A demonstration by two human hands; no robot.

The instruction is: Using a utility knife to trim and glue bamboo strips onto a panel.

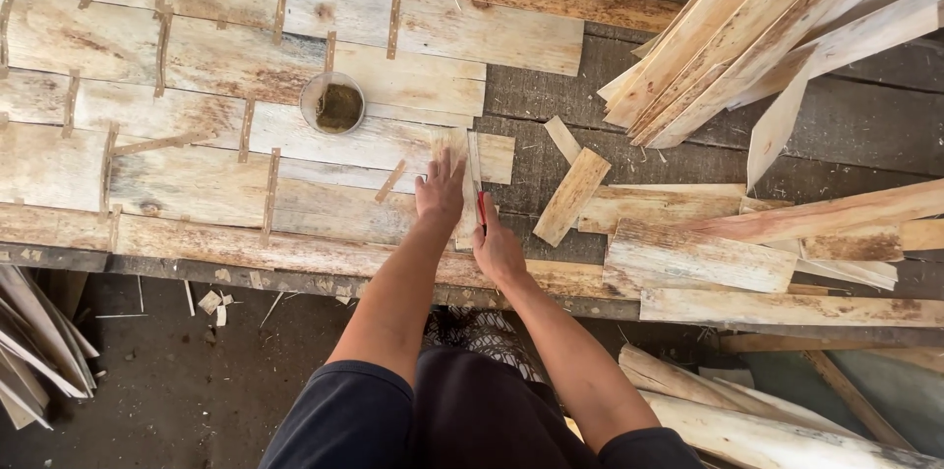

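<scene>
My left hand (440, 196) lies flat, fingers spread, on a pale thin wood sheet (454, 149) at the right end of a joined panel of veneer pieces (197, 135). My right hand (498, 251) grips a red-handled knife (477, 184). Its blade points away from me and rests along the right edge of that sheet, just beside my left fingers.
A small round cup of dark paste (333, 103) stands on the panel. Loose wood offcuts (572, 196) lie to the right. A stack of long thin strips (767, 36) leans at the upper right, and more boards (787, 307) lie along the bench edge.
</scene>
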